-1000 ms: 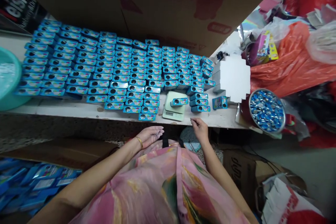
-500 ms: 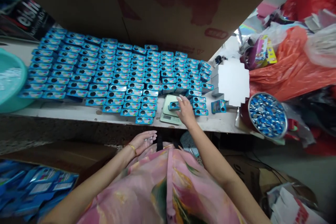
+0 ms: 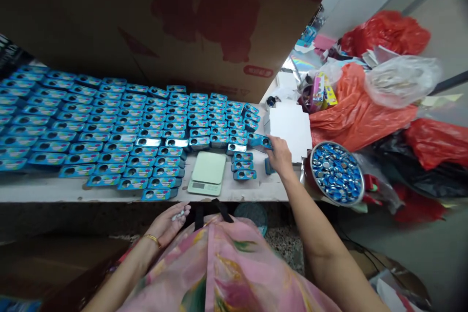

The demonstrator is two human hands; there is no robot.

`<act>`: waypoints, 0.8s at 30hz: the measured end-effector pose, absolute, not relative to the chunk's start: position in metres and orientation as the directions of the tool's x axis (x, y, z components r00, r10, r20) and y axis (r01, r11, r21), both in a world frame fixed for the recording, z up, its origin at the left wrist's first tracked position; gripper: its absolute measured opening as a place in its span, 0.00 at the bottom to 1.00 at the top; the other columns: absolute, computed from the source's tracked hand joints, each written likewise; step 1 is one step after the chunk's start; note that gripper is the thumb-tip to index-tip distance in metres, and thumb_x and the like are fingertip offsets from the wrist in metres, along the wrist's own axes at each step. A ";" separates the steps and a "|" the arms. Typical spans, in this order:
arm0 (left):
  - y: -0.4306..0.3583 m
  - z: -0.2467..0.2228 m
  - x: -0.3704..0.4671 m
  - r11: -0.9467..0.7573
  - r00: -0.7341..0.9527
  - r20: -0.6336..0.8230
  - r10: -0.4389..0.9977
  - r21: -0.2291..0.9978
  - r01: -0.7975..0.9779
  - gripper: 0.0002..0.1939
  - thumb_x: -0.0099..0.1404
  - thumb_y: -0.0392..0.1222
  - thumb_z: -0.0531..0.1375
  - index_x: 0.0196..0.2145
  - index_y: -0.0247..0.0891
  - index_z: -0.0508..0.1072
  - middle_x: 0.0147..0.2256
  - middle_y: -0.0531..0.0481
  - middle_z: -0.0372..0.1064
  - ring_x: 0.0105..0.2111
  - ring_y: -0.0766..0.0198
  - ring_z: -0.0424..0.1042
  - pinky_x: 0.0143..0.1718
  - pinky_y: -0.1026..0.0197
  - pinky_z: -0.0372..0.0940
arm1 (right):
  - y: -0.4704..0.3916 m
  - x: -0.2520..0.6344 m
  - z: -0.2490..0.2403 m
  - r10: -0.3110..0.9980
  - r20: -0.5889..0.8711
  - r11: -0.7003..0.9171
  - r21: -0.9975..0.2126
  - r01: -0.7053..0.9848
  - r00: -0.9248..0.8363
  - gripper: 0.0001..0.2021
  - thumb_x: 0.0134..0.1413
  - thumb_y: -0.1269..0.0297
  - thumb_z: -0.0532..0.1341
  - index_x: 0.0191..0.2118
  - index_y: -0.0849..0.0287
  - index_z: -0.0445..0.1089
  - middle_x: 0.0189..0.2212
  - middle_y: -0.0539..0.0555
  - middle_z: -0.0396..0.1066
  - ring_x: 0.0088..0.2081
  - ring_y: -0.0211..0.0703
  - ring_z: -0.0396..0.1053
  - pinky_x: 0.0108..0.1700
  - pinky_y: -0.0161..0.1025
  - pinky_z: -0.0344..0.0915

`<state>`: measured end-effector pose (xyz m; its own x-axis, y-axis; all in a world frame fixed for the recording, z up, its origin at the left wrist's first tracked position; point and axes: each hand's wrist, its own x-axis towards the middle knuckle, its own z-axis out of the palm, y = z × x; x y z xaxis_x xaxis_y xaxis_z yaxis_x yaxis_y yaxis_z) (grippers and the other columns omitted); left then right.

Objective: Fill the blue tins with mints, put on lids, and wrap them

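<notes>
Along the left and middle of the white table (image 3: pixel 261 192), rows of blue tins (image 3: pixel 100 157) stand packed close, narrow printed faces up, each with a dark round spot. Below the table's front edge, the left hand (image 3: pixel 164 226) is turned palm up, its fingers loosely curled around a few small white pieces (image 3: pixel 178 215). Farther right, a pale scale (image 3: pixel 208 168) sits between two groups of tins, its plate bare. Next comes the right hand (image 3: pixel 281 155), its thumb and fingers drawn narrow on the end of one tin, the held tin (image 3: pixel 266 142), at the right-hand end of the rows; whether it touches its neighbour cannot be told. Another blue tin (image 3: pixel 269 166) is partly hidden below that hand. A white box (image 3: pixel 290 129) stands just behind, and at the far right is a dark red pot (image 3: pixel 310 180) full of blue and silver pieces (image 3: pixel 338 173).

The held tin looks light and stiff, probably thin metal with a slick, glossy skin that could dent under a hard squeeze. A light pinch across its narrow sides, near one end, should suit it.

Half a second ago the right hand was over a tin on the scale; now it is farther right, a tin in its fingers, and the scale bears none. The left hand remains low with its pieces.
</notes>
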<state>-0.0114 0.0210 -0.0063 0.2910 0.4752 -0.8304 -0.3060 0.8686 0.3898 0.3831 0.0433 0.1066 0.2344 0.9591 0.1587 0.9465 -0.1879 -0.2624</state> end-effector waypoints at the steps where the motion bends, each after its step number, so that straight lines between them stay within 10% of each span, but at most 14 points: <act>1: 0.019 -0.005 -0.004 0.867 0.283 -0.833 0.475 0.388 -0.313 0.12 0.55 0.26 0.55 0.39 0.28 0.68 0.31 0.42 0.70 0.27 0.69 0.71 0.25 0.70 0.67 | 0.045 0.391 0.097 0.966 0.120 -0.196 -0.241 0.951 0.229 0.22 0.51 0.69 0.52 0.54 0.57 0.54 0.45 0.56 0.62 0.44 0.49 0.56 0.43 0.43 0.58; 11: 0.006 -0.001 0.026 0.866 0.225 -0.855 0.467 0.391 -0.310 0.13 0.56 0.26 0.54 0.40 0.28 0.68 0.31 0.42 0.70 0.26 0.69 0.70 0.24 0.71 0.67 | 0.049 0.426 0.028 0.998 -0.026 -0.064 -0.220 0.973 0.059 0.22 0.53 0.72 0.49 0.55 0.56 0.53 0.49 0.56 0.59 0.48 0.43 0.56 0.44 0.38 0.59; 18: 0.009 0.002 0.034 0.878 0.223 -0.865 0.450 0.382 -0.288 0.11 0.56 0.26 0.54 0.38 0.28 0.69 0.30 0.41 0.70 0.26 0.68 0.70 0.24 0.70 0.67 | 0.005 0.483 0.028 0.908 -0.166 0.396 0.033 0.918 -0.386 0.22 0.51 0.78 0.50 0.50 0.53 0.60 0.55 0.53 0.54 0.54 0.49 0.51 0.47 0.45 0.57; 24: 0.011 0.014 0.031 0.855 0.225 -0.849 0.478 0.391 -0.339 0.10 0.55 0.26 0.54 0.36 0.26 0.69 0.29 0.41 0.70 0.25 0.68 0.70 0.22 0.71 0.66 | -0.017 0.467 0.037 0.876 -0.177 0.459 0.022 0.888 -0.448 0.14 0.51 0.77 0.51 0.43 0.60 0.64 0.42 0.56 0.66 0.51 0.46 0.56 0.52 0.48 0.53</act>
